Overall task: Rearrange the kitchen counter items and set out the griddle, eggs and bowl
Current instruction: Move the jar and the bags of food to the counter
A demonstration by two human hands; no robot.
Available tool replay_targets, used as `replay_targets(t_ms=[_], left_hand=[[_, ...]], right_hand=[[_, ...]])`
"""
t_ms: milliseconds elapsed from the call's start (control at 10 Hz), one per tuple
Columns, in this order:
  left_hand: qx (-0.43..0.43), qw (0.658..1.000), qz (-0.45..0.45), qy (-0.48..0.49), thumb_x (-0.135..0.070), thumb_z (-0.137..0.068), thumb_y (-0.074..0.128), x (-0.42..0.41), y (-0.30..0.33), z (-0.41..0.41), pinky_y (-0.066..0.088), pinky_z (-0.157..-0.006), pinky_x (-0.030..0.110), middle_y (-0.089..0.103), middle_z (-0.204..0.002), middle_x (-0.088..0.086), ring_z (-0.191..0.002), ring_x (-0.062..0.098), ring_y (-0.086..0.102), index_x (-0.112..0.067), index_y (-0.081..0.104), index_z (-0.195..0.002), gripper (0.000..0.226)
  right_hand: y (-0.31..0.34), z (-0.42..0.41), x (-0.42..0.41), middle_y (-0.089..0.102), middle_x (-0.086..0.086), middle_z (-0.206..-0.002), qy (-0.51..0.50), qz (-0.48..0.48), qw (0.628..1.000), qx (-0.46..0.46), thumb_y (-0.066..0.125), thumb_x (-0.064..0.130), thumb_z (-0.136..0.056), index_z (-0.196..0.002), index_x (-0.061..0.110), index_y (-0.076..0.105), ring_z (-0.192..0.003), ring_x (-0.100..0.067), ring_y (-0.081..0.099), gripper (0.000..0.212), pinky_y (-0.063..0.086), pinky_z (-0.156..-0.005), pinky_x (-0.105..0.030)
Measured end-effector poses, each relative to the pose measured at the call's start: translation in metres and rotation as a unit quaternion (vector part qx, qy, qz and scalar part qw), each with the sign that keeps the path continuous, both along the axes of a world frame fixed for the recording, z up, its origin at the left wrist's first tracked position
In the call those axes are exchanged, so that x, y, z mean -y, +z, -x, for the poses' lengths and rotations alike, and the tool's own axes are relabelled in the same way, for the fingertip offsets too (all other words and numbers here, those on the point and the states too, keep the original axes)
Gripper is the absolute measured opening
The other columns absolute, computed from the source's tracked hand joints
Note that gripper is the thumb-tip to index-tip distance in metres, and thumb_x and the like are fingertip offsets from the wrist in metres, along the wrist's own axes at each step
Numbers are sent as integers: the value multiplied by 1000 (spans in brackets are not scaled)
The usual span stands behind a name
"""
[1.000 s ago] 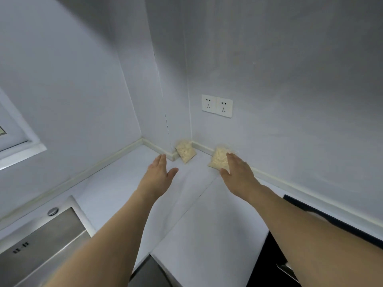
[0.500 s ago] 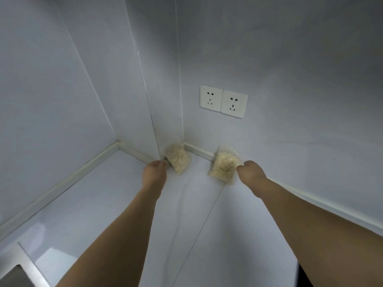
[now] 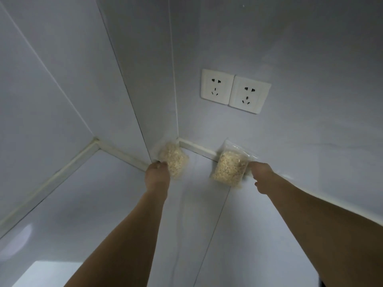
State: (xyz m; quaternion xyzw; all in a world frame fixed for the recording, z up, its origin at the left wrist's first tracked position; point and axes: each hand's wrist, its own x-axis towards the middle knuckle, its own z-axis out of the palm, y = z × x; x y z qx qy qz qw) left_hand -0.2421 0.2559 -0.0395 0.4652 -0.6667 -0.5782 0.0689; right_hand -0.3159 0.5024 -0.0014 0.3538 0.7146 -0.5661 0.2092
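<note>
Back in the corner of the white counter [image 3: 116, 208], both arms reach to the wall. Her left hand [image 3: 157, 175] is curled at the left edge of a clear bag of pale grains [image 3: 174, 160] propped in the corner; whether the fingers actually pinch it I cannot tell. Her right hand [image 3: 261, 176] is clenched on the right edge of a second grain bag [image 3: 229, 168], below the twin wall sockets [image 3: 235, 91].

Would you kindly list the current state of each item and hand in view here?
Left bag: sealed, full of pale grains, tucked in the corner, left hand on its edge.
Right bag: clear, full, leaning at the wall base, right hand at its side.
Wall sockets: both unplugged.
Counter: white, glossy.
</note>
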Motion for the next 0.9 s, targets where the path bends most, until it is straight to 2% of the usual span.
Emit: replay_targets(t_ms=[100,200,300,400,500,600,700,800,900], left_hand=[[-42,997,8,61,-24,-92,53,3,-6,10,49,-90,43,65,-112,21,-107,40,60,-2,64,-107,29],[-66,993,25,92,-24,-90,56,3,-9,25,48,-80,39,62,-89,18,-94,39,61,-7,60,-82,19],[-78,988,24,130,-30,-88,61,2,-13,35,51,-91,41,66,-96,9,-96,32,62,-9,65,-96,23],[-75,983,-12,169,-33,-87,65,0,-17,42,50,-90,37,64,-100,9,-94,29,61,-6,60,-106,34],[-89,980,-27,173,-31,-89,65,-4,-19,47,48,-88,33,61,-102,5,-94,23,58,-8,57,-111,33],[-99,984,13,149,-29,-89,63,-5,-22,49,52,-90,37,67,-101,4,-95,24,63,-12,62,-109,26],[-91,986,52,126,-25,-91,56,-4,-25,48,51,-77,36,66,-90,7,-88,27,63,-10,65,-101,20],[-86,984,84,129,-24,-95,51,-2,-24,46,37,-58,29,53,-68,5,-68,25,53,-5,58,-83,24],[-84,985,100,111,-30,-95,53,-1,-24,44,38,-59,29,52,-69,4,-62,18,47,-11,54,-74,29]], right_hand=[[-8,18,5,54,-5,-104,-12,34,999,3,64,20,-88,-128,9,52,-98,-26,48,43,39,-86,-37],[-23,29,8,57,-10,-127,-54,49,997,-2,62,21,-89,-124,11,55,-116,-28,54,37,42,-95,-39],[-34,33,13,61,-5,-122,-98,74,992,-20,67,21,-87,-122,12,59,-110,-24,58,37,44,-89,-35],[-44,32,13,62,0,-100,-108,69,991,-48,67,20,-88,-105,15,64,-87,-19,57,18,45,-79,-31],[-50,33,10,48,1,-76,-123,63,987,-81,63,8,-88,-76,18,53,-61,-14,39,18,36,-56,-24],[-51,34,11,47,0,-75,-128,68,986,-88,61,6,-88,-83,16,54,-63,-14,39,13,37,-58,-23],[-51,33,12,52,0,-79,-109,87,986,-97,60,8,-87,-81,13,56,-73,-16,48,8,40,-71,-27],[-54,32,8,48,-3,-75,-79,94,985,-118,63,11,-82,-74,15,50,-80,-19,45,16,38,-75,-30],[-54,31,5,49,0,-74,-40,93,983,-152,65,6,-82,-72,17,45,-78,-18,47,26,40,-79,-31]])
